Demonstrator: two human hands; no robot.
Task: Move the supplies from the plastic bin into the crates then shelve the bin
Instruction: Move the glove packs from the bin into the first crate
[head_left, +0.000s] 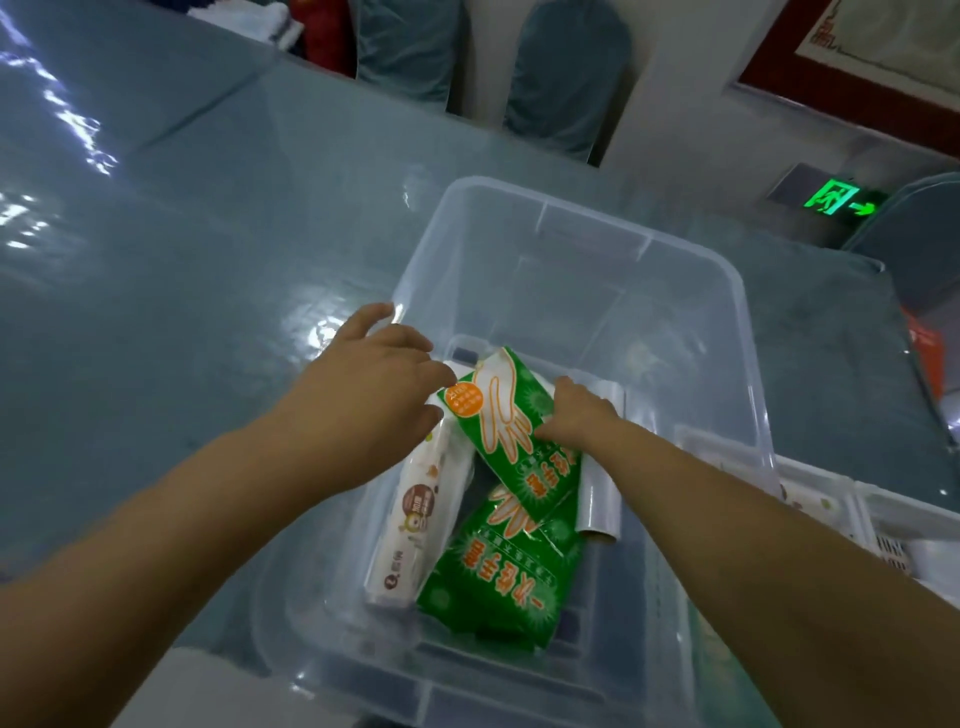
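A clear plastic bin (571, 249) stands on the blue-grey table. Inside lie two green glove packets: an upper one (509, 431), tilted up, and a lower one (498, 577) flat beneath it. Along the bin's left wall rests a white printed box (415, 525), and a roll of clear film (600, 499) sits at the right. My right hand (576, 415) grips the upper green packet by its right edge. My left hand (374, 384) reaches over the bin's left rim, fingers apart, touching the top of the white box and the packet's left corner.
A white slatted crate (841, 499) holding some items stands right of the bin. The table (182, 260) is covered with shiny plastic. Chairs (566, 78) line its far side. A green exit sign (836, 200) glows at right.
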